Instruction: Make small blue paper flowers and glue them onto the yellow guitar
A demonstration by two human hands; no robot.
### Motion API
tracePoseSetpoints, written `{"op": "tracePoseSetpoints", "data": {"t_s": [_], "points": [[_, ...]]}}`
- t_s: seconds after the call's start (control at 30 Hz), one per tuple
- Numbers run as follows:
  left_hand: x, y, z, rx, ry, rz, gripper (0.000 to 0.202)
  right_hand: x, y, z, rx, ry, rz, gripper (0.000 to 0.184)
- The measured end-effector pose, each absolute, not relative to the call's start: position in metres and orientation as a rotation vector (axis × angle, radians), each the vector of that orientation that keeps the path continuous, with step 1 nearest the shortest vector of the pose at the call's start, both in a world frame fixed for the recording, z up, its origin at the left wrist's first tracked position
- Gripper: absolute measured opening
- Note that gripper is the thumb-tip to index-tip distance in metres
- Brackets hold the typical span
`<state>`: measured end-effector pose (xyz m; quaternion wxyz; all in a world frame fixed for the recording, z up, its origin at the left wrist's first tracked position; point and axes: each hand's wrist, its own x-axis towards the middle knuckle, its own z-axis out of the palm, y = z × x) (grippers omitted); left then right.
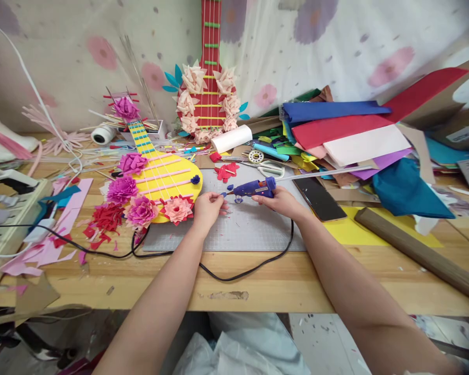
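Observation:
My right hand (279, 202) is wrapped round a blue hot glue gun (254, 188), with a clear glue stick (328, 172) jutting from its back. Its nozzle points left at a small dark blue paper piece (224, 194), pinched in the fingertips of my left hand (210, 208). Below the gun is a small blue curl (238, 199), partly hidden. Left of my hands lies a yellow paper guitar (168, 179) with pink and purple paper flowers and one small dark blue flower (195, 179). Red paper petals (226, 172) rest on the grey cutting mat (258, 234).
A red guitar (209, 104) with cream flowers leans at the back. Scissors (271, 169), a white roll (232, 138) and a phone (319, 199) lie behind or right of the mat. Coloured paper (344, 130) is piled right. The black cord (238, 278) loops in front; a power strip (15, 229) sits left.

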<state>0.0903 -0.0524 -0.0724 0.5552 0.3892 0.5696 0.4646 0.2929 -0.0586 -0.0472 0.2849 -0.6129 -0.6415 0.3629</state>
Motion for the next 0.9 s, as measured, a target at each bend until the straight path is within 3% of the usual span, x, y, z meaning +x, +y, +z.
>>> {"op": "tracePoseSetpoints", "data": {"t_s": [0.63, 0.9], "points": [[0.0907, -0.0537, -0.0709, 0.926, 1.346, 1.094, 0.006, 0.2937, -0.0570, -0.0500, -1.643, -1.755, 0.950, 0.036], [0.0906, -0.0537, -0.0732, 0.961, 1.344, 1.081, 0.006, 0.2944, -0.0567, -0.0493, -1.614, -1.755, 0.928, 0.042]]}}
